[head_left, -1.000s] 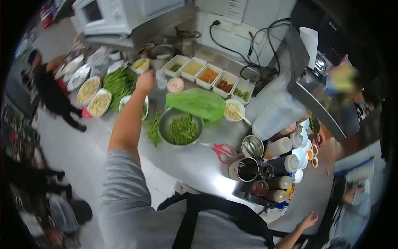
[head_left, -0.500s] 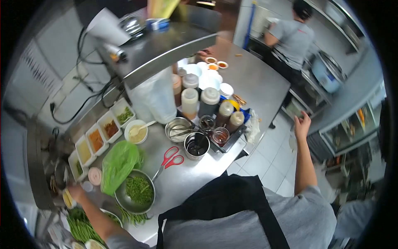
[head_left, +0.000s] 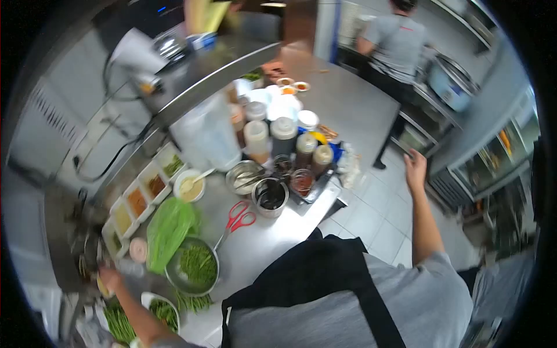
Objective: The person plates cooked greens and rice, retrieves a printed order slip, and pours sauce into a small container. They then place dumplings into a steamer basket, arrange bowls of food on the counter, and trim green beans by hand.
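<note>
At the lower left, my left hand [head_left: 111, 279] is closed at the rim of a small tub with yellow contents [head_left: 103, 289], partly hidden by the fingers. Beside that arm are a steel bowl of chopped green vegetables [head_left: 198, 264], a green plastic bag [head_left: 169, 232] and a round pink-topped container [head_left: 138, 250]. Long green beans [head_left: 120, 323] and a white dish of leafy greens [head_left: 164, 313] lie close to the forearm. My right hand [head_left: 415, 169] is raised over the floor at the right, open, fingers loosely apart, holding nothing.
Red-handled scissors [head_left: 238, 217] lie on the steel table, touching the bowl. Sauce bottles [head_left: 284, 134], a pot of dark sauce [head_left: 270, 197] and white ingredient tubs [head_left: 137, 202] stand farther back. A co-worker [head_left: 394, 46] stands near a blue cooker [head_left: 451, 82].
The view has shifted slightly, moving the table's things within the picture. My left hand stays at the yellow tub, a little lower in view. My right hand remains raised and open.
</note>
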{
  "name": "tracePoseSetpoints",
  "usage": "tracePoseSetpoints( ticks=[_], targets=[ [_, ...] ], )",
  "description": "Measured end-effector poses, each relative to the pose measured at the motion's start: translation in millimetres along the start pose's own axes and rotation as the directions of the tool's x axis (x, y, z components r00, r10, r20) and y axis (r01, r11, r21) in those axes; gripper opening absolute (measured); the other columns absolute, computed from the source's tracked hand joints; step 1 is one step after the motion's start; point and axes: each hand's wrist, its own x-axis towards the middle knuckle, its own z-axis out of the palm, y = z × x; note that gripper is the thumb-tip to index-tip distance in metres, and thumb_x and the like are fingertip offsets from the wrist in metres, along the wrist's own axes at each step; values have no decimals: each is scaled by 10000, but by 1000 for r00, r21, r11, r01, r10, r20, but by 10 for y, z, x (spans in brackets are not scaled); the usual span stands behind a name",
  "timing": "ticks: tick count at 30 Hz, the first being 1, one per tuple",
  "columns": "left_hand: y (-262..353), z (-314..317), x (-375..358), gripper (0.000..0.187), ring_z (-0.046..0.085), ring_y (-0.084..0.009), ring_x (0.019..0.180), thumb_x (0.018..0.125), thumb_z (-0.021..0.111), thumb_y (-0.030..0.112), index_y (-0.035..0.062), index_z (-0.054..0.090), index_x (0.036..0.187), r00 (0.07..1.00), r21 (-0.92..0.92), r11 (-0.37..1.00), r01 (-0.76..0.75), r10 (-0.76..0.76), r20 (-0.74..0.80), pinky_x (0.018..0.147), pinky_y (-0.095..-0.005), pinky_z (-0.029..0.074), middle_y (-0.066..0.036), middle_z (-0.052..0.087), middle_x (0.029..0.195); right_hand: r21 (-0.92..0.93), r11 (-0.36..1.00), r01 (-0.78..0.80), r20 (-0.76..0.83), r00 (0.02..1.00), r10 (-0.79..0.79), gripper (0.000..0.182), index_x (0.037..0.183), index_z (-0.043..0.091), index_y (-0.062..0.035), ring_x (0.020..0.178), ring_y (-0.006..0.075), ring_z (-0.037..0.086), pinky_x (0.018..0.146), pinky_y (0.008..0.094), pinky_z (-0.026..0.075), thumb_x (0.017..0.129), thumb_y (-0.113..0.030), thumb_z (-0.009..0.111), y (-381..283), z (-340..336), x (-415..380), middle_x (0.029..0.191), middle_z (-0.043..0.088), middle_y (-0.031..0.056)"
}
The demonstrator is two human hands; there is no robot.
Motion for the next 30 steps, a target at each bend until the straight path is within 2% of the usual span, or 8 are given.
tracePoseSetpoints(
  ticks=[5, 9, 14, 16, 17, 19, 22, 30],
  targets=[
    [503, -1161, -181, 530, 582, -393, 903, 818, 572, 302, 34, 416, 1246, 967, -71, 978, 195, -179, 179, 745, -466, 474, -269, 532, 1128, 52, 996, 70, 40, 997, -72, 364, 1142, 550, -58, 864, 193, 545, 774, 299, 442, 825, -223, 620, -184, 240, 279, 1105, 516, 127],
    [330, -1244, -448, 504, 574, -329, 878, 815, 571, 185, 37, 385, 1260, 996, -436, 900, -7, -34, -86, 755, -388, 483, -216, 479, 1160, 533, 816, 225, 82, 946, -314, 522, 1228, 472, -85, 991, 207, 521, 802, 295, 459, 749, -89, 680, -1459, 454, 681, 1190, 491, 113],
    [1160, -2362, -1429, 356, 510, -138, 914, 817, 535, 12, 63, 415, 1148, 945, -978, -117, 172, -260, 197, 728, -268, 474, -42, 439, 1095, 794, 566, 222, 285, 686, -670, 700, 1281, 369, -1, 1017, 221, 549, 837, 309, 484, 690, -113, 727, -3114, 1407, 1263, 1117, 531, 146],
    [1328, -2470, -1938, 223, 507, -145, 918, 791, 534, -12, 81, 424, 960, 951, -969, -147, 197, -210, 225, 792, -266, 443, -49, 467, 1102, 843, 464, 271, 267, 539, -799, 720, 1231, 422, 30, 987, 210, 555, 817, 312, 478, 635, -169, 774, -3487, 2657, 1653, 1082, 563, 152],
    [1529, -2628, -2202, 201, 499, -147, 928, 791, 554, 1, 91, 418, 908, 933, -957, -153, 248, -230, 278, 824, -282, 427, -65, 491, 1079, 677, 734, 47, 641, 453, -620, 620, 1180, 491, 20, 1080, 234, 513, 937, 307, 390, 641, -109, 767, -3874, 2420, 1490, 1168, 539, 142],
    [1855, -2653, -2763, 179, 495, -164, 989, 799, 588, 28, 94, 426, 840, 908, -951, -141, 274, -288, 304, 876, -299, 409, -92, 498, 1103, 841, 516, 162, 441, 349, -827, 628, 1111, 537, 24, 1039, 222, 515, 885, 315, 402, 561, -105, 812, -4157, 3219, 1470, 1126, 560, 114],
    [2349, -2864, -3375, 189, 500, -147, 989, 770, 614, -22, 79, 455, 744, 832, -898, -154, 412, -339, 440, 885, -293, 399, -117, 489, 1156, 925, 378, -22, 361, 356, -862, 583, 1075, 552, 18, 982, 205, 535, 841, 303, 420, 561, -104, 800, -4435, 3489, 1179, 1065, 580, 102],
    [3113, -3191, -3734, 189, 507, -132, 942, 762, 614, -19, 77, 458, 715, 868, -908, -29, 417, -284, 408, 849, -265, 406, -106, 484, 1165, 973, 172, 156, 9, 716, -698, 793, 1243, 364, -1, 1030, 230, 505, 887, 331, 403, 593, -178, 780, -4197, 3234, 1480, 1158, 481, 138]
  ],
)
